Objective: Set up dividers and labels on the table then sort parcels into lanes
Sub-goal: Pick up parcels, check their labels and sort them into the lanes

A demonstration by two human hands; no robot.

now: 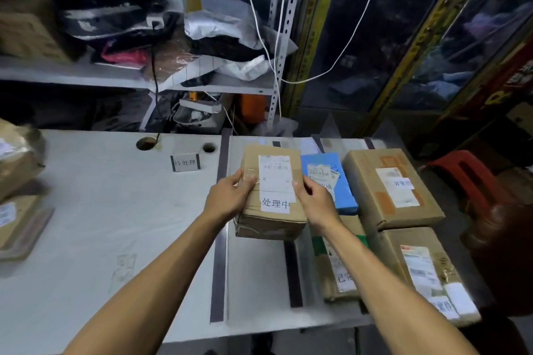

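Between both hands' fingers [246, 180], parcel [272, 190].

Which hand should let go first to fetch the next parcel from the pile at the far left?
Probably the left hand: it is on the side nearer the unsorted parcels, while the right hand can steady the held box.

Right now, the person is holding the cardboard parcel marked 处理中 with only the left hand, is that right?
Not quite: the head view shows both hands on the cardboard parcel, the left hand at its left edge and the right hand at its right edge.
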